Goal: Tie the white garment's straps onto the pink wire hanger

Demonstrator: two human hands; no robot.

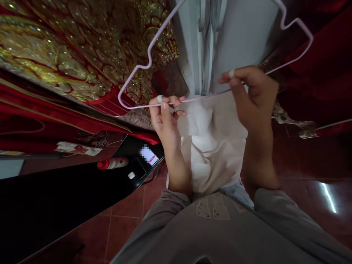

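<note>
A thin pale pink hanger (150, 55) spans the upper part of the view, its long bottom bar nearest to me. My left hand (167, 119) pinches that bar left of the middle, with a white band on one finger. On the right, my right hand (253, 95) has thumb and forefinger close together at the bar, also with a white band on a finger. A cream cloth (217, 146) hangs below and behind the bar, between my forearms; its upper edge lies along the bar.
Red and gold sequinned garments (90, 47) hang at the left, dark red ones (327, 73) at the right. A black table (82, 194) at the lower left bears a lit phone (149, 156), a red-capped bottle (112, 163) and a white case (131, 175).
</note>
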